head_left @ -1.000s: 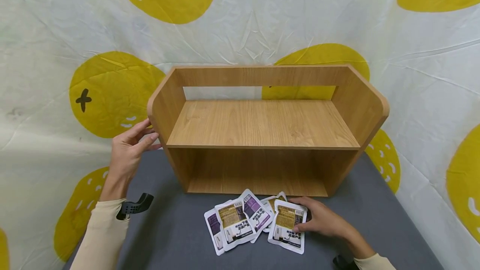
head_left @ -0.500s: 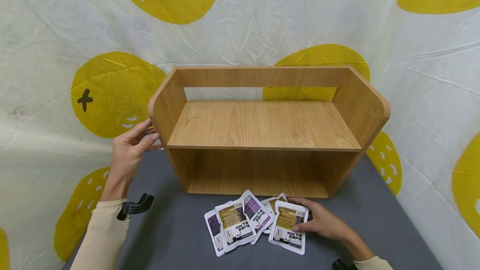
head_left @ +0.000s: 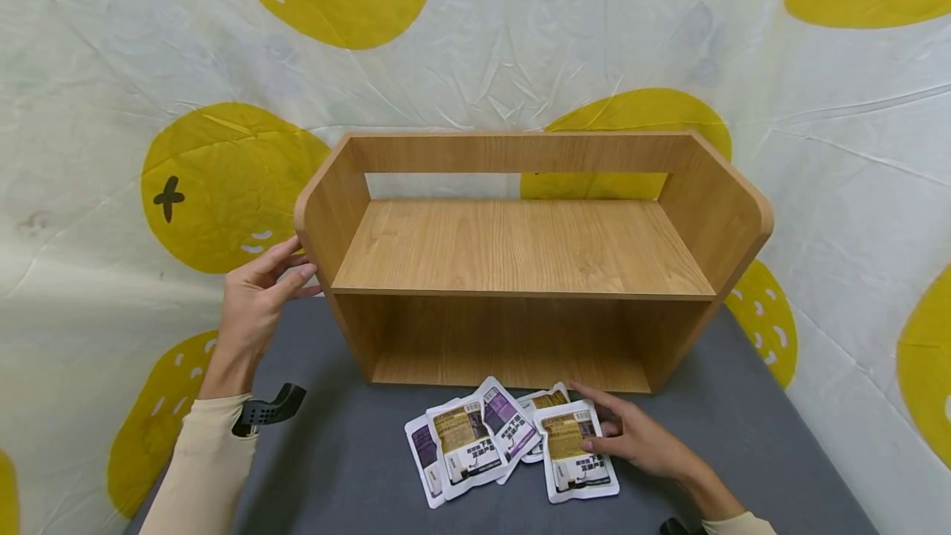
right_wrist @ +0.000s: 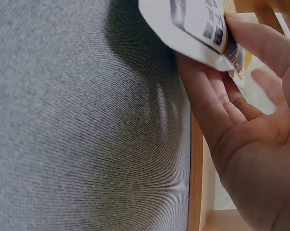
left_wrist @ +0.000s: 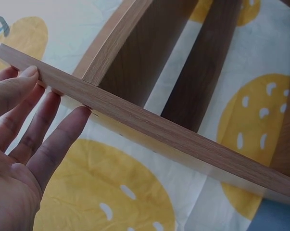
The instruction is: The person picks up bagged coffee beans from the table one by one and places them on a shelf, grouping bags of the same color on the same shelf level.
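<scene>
My left hand (head_left: 256,295) touches the outer left side of a two-tier wooden shelf (head_left: 520,246). In the left wrist view, the fingertips (left_wrist: 82,113) lie against the side panel (left_wrist: 130,113) and the thumb is at its edge. With thumb above and fingers beneath, my right hand (head_left: 635,436) pinches a white-edged pouch (head_left: 565,456) with a gold and white label. The right wrist view shows part of that pouch (right_wrist: 193,29) raised over the cloth. To its left lie several overlapping pouches (head_left: 468,444), with purple or gold labels, partly hiding one another.
The shelf stands on a dark grey cloth-covered table (head_left: 327,444), just behind the pouches. Its upper board and lower compartment face me. A white curtain (head_left: 475,48) with yellow printed shapes hangs behind.
The gold-labelled pouch at my right hand has turned and its lower end has swung right. My right fingers have spread somewhat behind it. The left hand keeps its place on the shelf side.
</scene>
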{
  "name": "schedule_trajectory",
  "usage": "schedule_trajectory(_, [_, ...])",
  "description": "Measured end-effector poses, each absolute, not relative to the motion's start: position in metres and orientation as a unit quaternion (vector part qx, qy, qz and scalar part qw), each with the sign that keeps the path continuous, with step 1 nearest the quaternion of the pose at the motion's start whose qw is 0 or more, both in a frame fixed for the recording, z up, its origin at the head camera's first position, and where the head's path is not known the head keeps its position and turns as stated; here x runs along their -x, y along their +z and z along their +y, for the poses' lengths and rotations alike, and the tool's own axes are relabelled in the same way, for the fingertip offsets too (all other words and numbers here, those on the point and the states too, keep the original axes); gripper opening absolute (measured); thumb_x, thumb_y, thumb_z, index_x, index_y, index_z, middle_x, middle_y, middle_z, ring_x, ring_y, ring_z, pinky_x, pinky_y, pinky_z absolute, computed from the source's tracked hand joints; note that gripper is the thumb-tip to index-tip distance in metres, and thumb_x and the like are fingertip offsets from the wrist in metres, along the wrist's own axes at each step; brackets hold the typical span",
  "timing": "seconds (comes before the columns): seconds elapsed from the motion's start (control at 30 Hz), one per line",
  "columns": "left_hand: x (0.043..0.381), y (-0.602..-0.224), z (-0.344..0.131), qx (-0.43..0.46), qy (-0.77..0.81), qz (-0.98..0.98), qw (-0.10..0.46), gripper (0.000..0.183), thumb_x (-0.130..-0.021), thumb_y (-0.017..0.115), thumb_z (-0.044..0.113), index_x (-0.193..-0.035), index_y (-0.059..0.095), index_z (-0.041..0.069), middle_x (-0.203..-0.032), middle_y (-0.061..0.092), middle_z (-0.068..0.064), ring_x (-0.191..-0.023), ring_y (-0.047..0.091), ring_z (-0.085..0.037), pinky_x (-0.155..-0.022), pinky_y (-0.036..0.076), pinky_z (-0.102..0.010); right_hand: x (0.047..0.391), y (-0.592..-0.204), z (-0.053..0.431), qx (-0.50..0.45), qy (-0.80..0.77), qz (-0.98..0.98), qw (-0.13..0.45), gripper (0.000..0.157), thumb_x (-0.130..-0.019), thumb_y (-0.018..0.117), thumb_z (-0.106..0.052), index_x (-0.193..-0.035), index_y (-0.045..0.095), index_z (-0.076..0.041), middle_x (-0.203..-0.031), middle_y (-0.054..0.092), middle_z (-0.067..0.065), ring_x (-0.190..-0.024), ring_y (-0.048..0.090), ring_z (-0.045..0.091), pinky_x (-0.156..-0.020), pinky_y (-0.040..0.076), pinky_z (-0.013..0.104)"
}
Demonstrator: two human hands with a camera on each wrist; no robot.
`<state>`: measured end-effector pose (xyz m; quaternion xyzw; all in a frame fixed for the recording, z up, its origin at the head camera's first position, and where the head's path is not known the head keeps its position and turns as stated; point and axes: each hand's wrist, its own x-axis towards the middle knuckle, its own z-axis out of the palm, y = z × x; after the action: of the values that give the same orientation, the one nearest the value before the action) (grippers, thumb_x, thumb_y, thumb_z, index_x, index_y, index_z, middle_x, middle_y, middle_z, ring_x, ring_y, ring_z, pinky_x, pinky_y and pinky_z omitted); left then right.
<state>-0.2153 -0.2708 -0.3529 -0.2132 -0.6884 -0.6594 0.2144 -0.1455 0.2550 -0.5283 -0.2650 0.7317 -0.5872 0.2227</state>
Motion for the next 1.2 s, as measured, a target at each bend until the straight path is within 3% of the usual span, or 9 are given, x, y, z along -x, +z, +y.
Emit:
schedule_trajectory(0.1, [0.216, -0.353, -0.271, 0.218, -0.662, -0.684, 0.214, 0.047, -0.092, 0.064, -0.013, -0.139, 0.059, -0.006, -0.124, 0.071, -0.002, -0.105, 0.071, -0.015, -0.073, 0.063, -0.034, 0.146, -0.527, 0.255, 0.276, -0.576, 0.739, 0.215, 0.073, -0.098, 0.066, -0.005, -0.159, 0.026, 0.003, -0.151, 0.032, 0.042, -0.106, 0.069, 0.022, -0.081, 0.063, 0.032])
schedule_trajectory(0.27, [0.216, -0.354, -0.271, 0.22, -0.665, -0.682, 0.213, 0.047, -0.092, 0.064, -0.013, -0.138, 0.058, -0.006, -0.124, 0.071, -0.003, -0.105, 0.071, -0.016, -0.073, 0.063, -0.035, 0.145, -0.526, 0.257, 0.284, -0.543, 0.766, 0.196, 0.047, -0.101, 0.063, -0.012, -0.146, 0.054, -0.001, -0.146, 0.051, 0.028, -0.109, 0.06, 0.006, -0.085, 0.055, 0.019])
schedule_trajectory(0.37, [0.216, -0.354, -0.271, 0.218, -0.664, -0.683, 0.212, 0.047, -0.092, 0.064, -0.013, -0.138, 0.058, -0.006, -0.124, 0.071, -0.002, -0.105, 0.071, -0.016, -0.074, 0.063, -0.035, 0.145, -0.526, 0.257, 0.284, -0.534, 0.771, 0.198, 0.038, -0.102, 0.061, -0.013, -0.14, 0.062, -0.006, -0.138, 0.062, 0.019, -0.108, 0.058, 0.003, -0.085, 0.051, 0.017])
schedule_trajectory(0.57, [0.216, -0.354, -0.271, 0.217, -0.665, -0.683, 0.212, 0.047, -0.092, 0.064, -0.013, -0.138, 0.058, -0.006, -0.124, 0.071, -0.002, -0.104, 0.071, -0.015, -0.074, 0.063, -0.034, 0.144, -0.525, 0.257, 0.271, -0.551, 0.757, 0.221, 0.038, -0.103, 0.06, -0.011, -0.14, 0.06, -0.003, -0.126, 0.064, 0.021, -0.096, 0.063, 0.005, -0.079, 0.056, 0.02])
schedule_trajectory(0.7, [0.216, -0.354, -0.271, 0.22, -0.667, -0.68, 0.211, 0.047, -0.092, 0.064, -0.014, -0.138, 0.058, -0.007, -0.124, 0.071, -0.002, -0.104, 0.071, -0.016, -0.074, 0.063, -0.035, 0.143, -0.525, 0.258, 0.261, -0.571, 0.744, 0.228, 0.041, -0.103, 0.059, -0.011, -0.143, 0.055, -0.002, -0.129, 0.058, 0.025, -0.091, 0.065, 0.008, -0.078, 0.059, 0.023])
schedule_trajectory(0.87, [0.216, -0.354, -0.271, 0.221, -0.667, -0.679, 0.212, 0.047, -0.092, 0.063, -0.014, -0.138, 0.058, -0.007, -0.123, 0.072, -0.002, -0.104, 0.071, -0.015, -0.074, 0.063, -0.035, 0.143, -0.524, 0.259, 0.286, -0.594, 0.723, 0.207, 0.043, -0.103, 0.056, -0.003, -0.145, 0.052, 0.0, -0.129, 0.053, 0.027, -0.075, 0.058, 0.002, -0.068, 0.058, 0.022])
schedule_trajectory(0.97, [0.216, -0.354, -0.271, 0.222, -0.667, -0.679, 0.213, 0.047, -0.092, 0.064, -0.014, -0.138, 0.058, -0.007, -0.123, 0.072, -0.002, -0.104, 0.071, -0.016, -0.073, 0.063, -0.035, 0.143, -0.521, 0.259, 0.295, -0.614, 0.702, 0.207, 0.045, -0.102, 0.056, 0.001, -0.146, 0.05, 0.001, -0.126, 0.056, 0.025, -0.079, 0.061, 0.004, -0.07, 0.059, 0.023])
schedule_trajectory(1.1, [0.216, -0.353, -0.271, 0.224, -0.667, -0.678, 0.213, 0.047, -0.092, 0.063, -0.014, -0.138, 0.058, -0.007, -0.124, 0.071, -0.003, -0.104, 0.071, -0.015, -0.073, 0.063, -0.035, 0.145, -0.514, 0.257, 0.288, -0.635, 0.679, 0.23, 0.049, -0.1, 0.057, 0.003, -0.148, 0.048, 0.002, -0.133, 0.055, 0.023, -0.101, 0.068, 0.015, -0.083, 0.062, 0.029])
schedule_trajectory(1.2, [0.216, -0.353, -0.272, 0.225, -0.666, -0.678, 0.213, 0.047, -0.093, 0.063, -0.014, -0.139, 0.058, -0.007, -0.124, 0.071, -0.003, -0.105, 0.071, -0.015, -0.073, 0.063, -0.035, 0.146, -0.509, 0.255, 0.29, -0.633, 0.679, 0.231, 0.05, -0.1, 0.058, 0.003, -0.149, 0.048, 0.001, -0.138, 0.054, 0.021, -0.105, 0.067, 0.017, -0.086, 0.062, 0.031])
